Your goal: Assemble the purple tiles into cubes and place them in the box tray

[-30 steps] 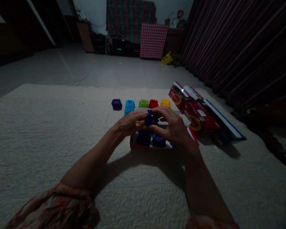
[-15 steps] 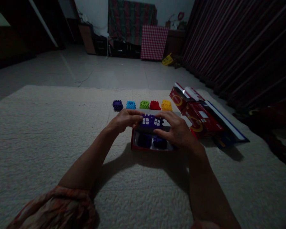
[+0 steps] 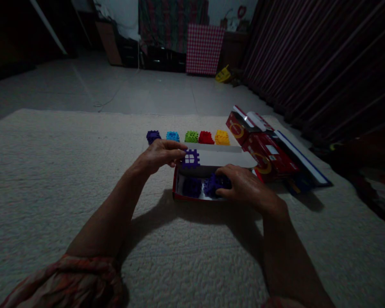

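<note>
My left hand [image 3: 157, 156] pinches a purple building tile [image 3: 192, 158] with a four-pane window, upright above the rear of an open shallow box [image 3: 175, 188]. My right hand [image 3: 240, 184] reaches into the right part of that box, thumb and fingers closed around a purple piece [image 3: 213, 185]; the fingertips are partly hidden. More dark purple pieces [image 3: 191, 187] lie in the box to the left. Behind the box, the white inside of its raised lid [image 3: 220, 155] shows.
In a row beyond the box sit purple [image 3: 153, 137], light blue [image 3: 173, 136], green [image 3: 191, 136], red [image 3: 206, 137] and yellow [image 3: 222, 137] tile stacks. A red carton [image 3: 271, 158] and a blue flat carton [image 3: 308, 188] lie at right on the cream mat [image 3: 83, 171].
Both hands held purple window tiles side by side above the box. Now my left hand alone has one tile, while my right hand has dropped down and right into the box.
</note>
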Available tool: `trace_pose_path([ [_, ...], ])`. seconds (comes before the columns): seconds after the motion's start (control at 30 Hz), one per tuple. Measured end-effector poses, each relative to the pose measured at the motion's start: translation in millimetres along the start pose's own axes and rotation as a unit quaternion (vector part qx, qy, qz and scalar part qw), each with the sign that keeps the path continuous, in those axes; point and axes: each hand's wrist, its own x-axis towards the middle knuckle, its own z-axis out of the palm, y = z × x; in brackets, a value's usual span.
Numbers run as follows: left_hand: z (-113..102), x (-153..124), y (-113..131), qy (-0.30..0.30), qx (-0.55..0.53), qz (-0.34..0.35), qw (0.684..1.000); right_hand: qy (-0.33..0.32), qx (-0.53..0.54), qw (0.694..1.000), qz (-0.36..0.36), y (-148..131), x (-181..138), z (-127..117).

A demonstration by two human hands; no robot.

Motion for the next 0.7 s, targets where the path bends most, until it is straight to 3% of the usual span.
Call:
trace_pose_path([
  [0.3, 0, 1, 1, -0.023, 0.007, -0.010, 1.000, -0.013, 0.001, 1.000, 0.019, -3, 1, 4],
  [0.5, 1, 0, -1, -0.030, 0.022, -0.019, 0.999, -0.008, 0.021, 1.000, 0.015, -1, 1, -6],
  [0.57, 4, -1, 0, -0.038, 0.022, -0.022, 0.999, 0.016, 0.039, 0.999, -0.003, -5, 2, -10],
  [0.7, 9, -4, 2, -0.084, 0.028, -0.030, 0.996, 0.137, 0.085, 0.984, -0.074, -22, 10, -10],
])
